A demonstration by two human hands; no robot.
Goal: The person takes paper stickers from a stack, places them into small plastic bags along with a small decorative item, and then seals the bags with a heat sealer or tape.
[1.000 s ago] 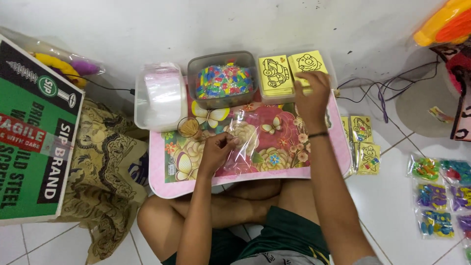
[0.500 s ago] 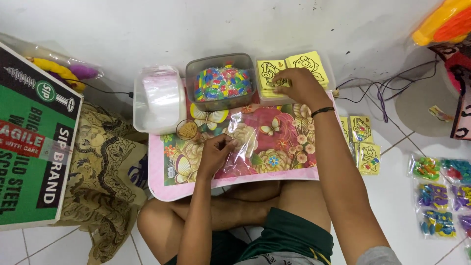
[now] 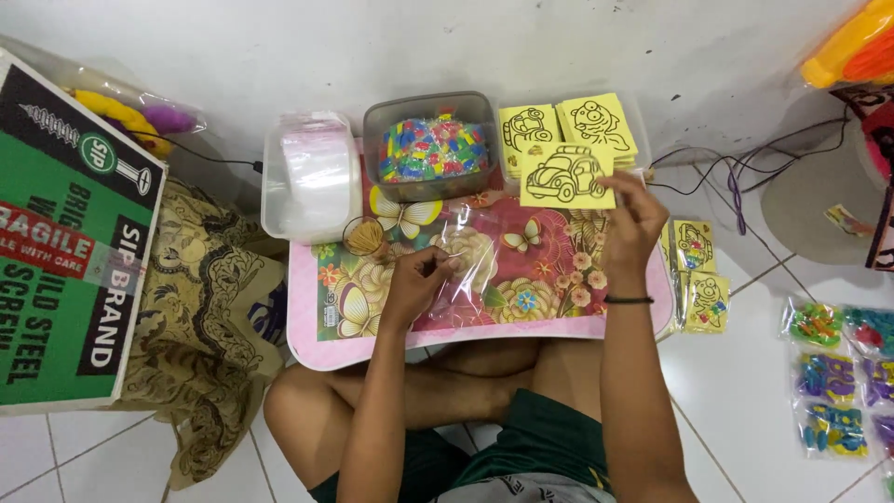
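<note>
My right hand [image 3: 633, 224] holds a yellow card with a car outline [image 3: 566, 175] lifted just above the stacks of yellow picture cards [image 3: 596, 121] at the back right. My left hand [image 3: 417, 281] pinches the edge of a clear plastic bag [image 3: 480, 256] lying on the pink floral lap table [image 3: 484, 335]. A grey tub full of small colourful pieces [image 3: 430, 147] stands at the back of the table, between the two hands.
A white tub of clear bags [image 3: 310, 175] sits left of the grey tub. A green and black cardboard box [image 3: 70, 251] and patterned cloth [image 3: 200, 317] lie at the left. Filled packets [image 3: 833, 377] and yellow cards [image 3: 700, 275] rest on the tiled floor at right.
My right hand reached to the card stacks, took the top car card and has pulled it back towards me. My left hand has stayed on the clear bag.
</note>
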